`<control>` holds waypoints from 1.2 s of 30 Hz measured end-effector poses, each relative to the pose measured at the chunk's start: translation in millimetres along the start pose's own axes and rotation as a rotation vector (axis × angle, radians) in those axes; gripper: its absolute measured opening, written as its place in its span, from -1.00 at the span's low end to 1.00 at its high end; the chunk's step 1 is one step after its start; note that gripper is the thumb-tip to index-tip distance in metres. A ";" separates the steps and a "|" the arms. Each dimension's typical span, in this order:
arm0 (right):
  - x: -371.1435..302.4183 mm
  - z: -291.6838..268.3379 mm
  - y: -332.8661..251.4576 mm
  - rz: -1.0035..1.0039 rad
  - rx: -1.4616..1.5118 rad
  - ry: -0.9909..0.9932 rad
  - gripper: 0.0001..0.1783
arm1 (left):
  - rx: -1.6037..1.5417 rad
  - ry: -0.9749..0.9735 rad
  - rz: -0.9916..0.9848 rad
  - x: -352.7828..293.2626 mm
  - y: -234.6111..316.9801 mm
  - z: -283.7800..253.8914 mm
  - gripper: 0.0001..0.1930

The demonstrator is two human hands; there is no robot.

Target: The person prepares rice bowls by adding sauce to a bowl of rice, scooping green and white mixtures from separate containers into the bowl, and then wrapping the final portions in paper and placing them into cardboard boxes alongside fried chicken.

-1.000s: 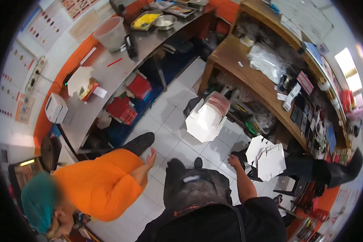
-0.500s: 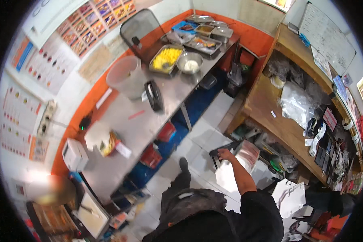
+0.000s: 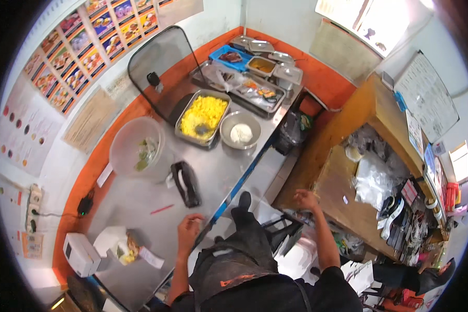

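Observation:
My left hand [image 3: 190,232] is raised at the near edge of the steel table [image 3: 140,197], its fingers loosely bent and apart, with nothing seen in it. To the right, my right hand [image 3: 307,199] hangs in the air with loosely bent fingers, also holding nothing that I can see. Below and left of it stands a black frame [image 3: 285,229], like a stool or chair, apart from the hand. Beyond my left hand lie a black oblong holder [image 3: 185,184] with a white bit at its side and a thin red strip [image 3: 162,209].
A clear bucket [image 3: 120,156] with green scraps, a tray of yellow chopped food [image 3: 205,110] and a steel bowl [image 3: 255,136] stand farther along. White paper with food scraps [image 3: 109,242] lies near a white box [image 3: 82,255]. A wooden shelf unit [image 3: 338,179] borders the right; another person's shoe [image 3: 444,271] shows there.
My right hand has left the black frame and risen. My left hand has come into view by the table edge. The view has shifted closer to the table.

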State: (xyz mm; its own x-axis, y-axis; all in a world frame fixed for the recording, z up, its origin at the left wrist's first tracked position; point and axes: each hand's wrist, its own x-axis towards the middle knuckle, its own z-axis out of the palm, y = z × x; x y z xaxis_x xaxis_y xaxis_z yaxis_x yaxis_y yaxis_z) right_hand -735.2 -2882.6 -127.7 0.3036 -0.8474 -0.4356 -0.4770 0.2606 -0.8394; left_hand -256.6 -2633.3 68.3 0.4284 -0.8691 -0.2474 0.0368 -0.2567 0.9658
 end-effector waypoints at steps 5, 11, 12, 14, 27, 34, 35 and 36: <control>230.2 -93.1 -190.7 -0.435 -0.166 0.337 -0.74 | -0.061 -0.062 -0.058 117.5 14.6 81.9 -0.85; 491.1 -196.1 -342.6 -0.604 -0.658 0.689 -0.63 | 0.348 0.122 0.002 258.7 83.5 141.7 -0.82; 520.4 -201.8 -351.2 -0.560 -0.683 0.595 -0.60 | 0.369 0.122 -0.010 269.6 81.9 143.5 -0.82; 557.3 -196.6 -364.0 -0.496 -0.708 0.460 -0.57 | 0.379 0.276 -0.193 277.2 70.5 141.2 -0.80; 529.9 -343.8 -393.3 -0.418 -0.157 0.106 -0.59 | 0.240 0.504 -0.573 306.1 37.7 208.6 -0.63; 532.0 -332.8 -421.3 -0.254 -0.315 0.164 -0.58 | -0.118 0.719 -0.574 326.7 21.3 235.6 -0.73; 535.5 -323.8 -416.8 -0.257 -0.312 0.166 -0.58 | -0.087 0.708 -0.567 330.6 23.3 238.3 -0.79; 543.2 -313.1 -407.5 -0.405 -0.496 0.198 -0.59 | -0.056 0.701 -0.557 334.0 24.0 239.3 -0.83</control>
State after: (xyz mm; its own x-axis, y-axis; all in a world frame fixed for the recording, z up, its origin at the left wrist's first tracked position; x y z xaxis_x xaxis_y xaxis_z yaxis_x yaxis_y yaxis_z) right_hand -634.2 -3593.9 79.5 0.4041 -0.9146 -0.0100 -0.6938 -0.2994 -0.6549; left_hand -328.7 -3030.9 -9.8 0.7879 -0.1618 -0.5942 0.4400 -0.5271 0.7270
